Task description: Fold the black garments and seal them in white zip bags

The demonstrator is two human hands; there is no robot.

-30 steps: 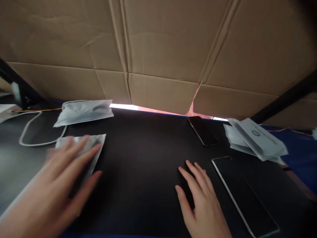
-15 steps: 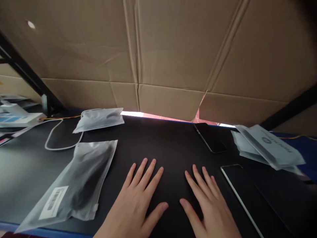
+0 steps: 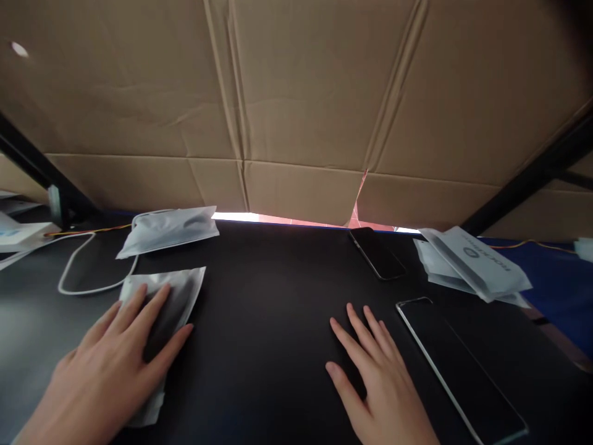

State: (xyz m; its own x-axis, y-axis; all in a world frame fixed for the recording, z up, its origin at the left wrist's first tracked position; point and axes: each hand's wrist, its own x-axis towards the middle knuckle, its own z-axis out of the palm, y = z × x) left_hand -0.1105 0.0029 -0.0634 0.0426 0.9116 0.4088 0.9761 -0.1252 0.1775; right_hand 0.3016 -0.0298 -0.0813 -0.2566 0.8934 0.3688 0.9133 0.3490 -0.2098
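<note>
Your left hand (image 3: 109, 364) lies over the near pouch (image 3: 191, 289), fingers spread, not curled round it. Nothing pinched; looks like a flat palm covering the pouch, perhaps to steady it. How hard you press, cannot tell.

Your right hand (image 3: 382, 386), well right of the near pouch, has fingers fanned just above or on the black tabletop (image 3: 264, 346); contact unclear. It grasps nothing. Nearest it, further right of the pouch: a dark slab with a pale edge (image 3: 463, 368), lying flat, likely so for stability.

Outward from the pouch: just beyond it, the far pouch (image 3: 171, 230), lying with a white cable (image 3: 83, 292) looped past it; the slack bends left of the near pouch. Beyond and right of the near pouch, a black phone (image 3: 377, 253) lies flat, tilted off square. Farther right, printed packets (image 3: 482, 262) overlap, apparently stacked loosely to save room. Behind everything, well beyond the pouch, a cardboard sheet (image 3: 301, 93) stands, presumably as a screen.
</note>
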